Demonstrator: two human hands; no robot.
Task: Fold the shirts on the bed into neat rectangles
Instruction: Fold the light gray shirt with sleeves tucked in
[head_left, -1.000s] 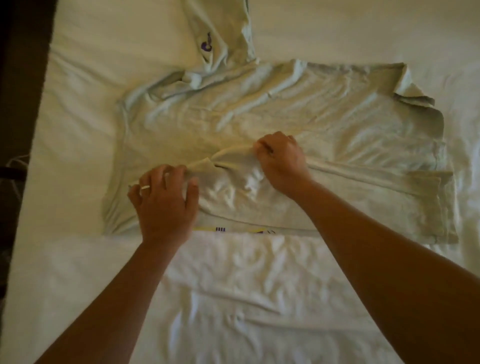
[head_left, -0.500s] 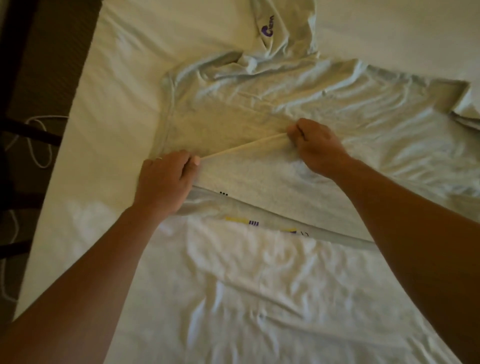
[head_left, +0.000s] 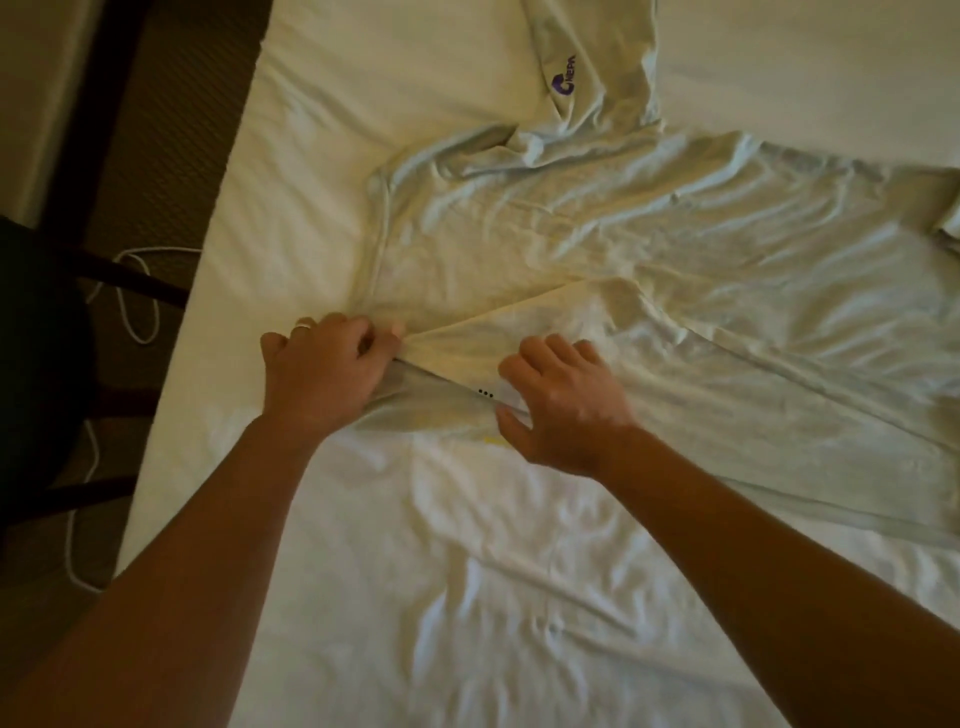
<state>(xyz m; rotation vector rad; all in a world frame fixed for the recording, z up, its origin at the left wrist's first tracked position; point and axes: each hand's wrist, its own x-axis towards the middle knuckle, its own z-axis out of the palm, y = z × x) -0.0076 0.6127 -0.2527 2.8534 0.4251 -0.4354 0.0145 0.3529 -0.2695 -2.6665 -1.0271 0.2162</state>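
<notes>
A pale grey-green shirt (head_left: 649, 249) lies spread across the white bed (head_left: 467, 597), wrinkled, with its near side folded over toward the middle. One sleeve (head_left: 597, 57) with a purple logo points away at the top. My left hand (head_left: 324, 371) pinches the corner of the folded flap at the shirt's left edge. My right hand (head_left: 561, 400) rests flat on the folded flap just to the right, fingers spread, holding nothing. A bit of yellow and dark print shows under the fold near my right thumb.
The bed's left edge runs diagonally from top centre to bottom left. Beyond it lies dark carpet with a white cable (head_left: 130, 296) and dark chair legs (head_left: 130, 280). The shirt's far right end runs out of view.
My right hand let go of the fold edge, moved toward me and opened flat on the flap. My left hand keeps its pinch. The view swung left.
</notes>
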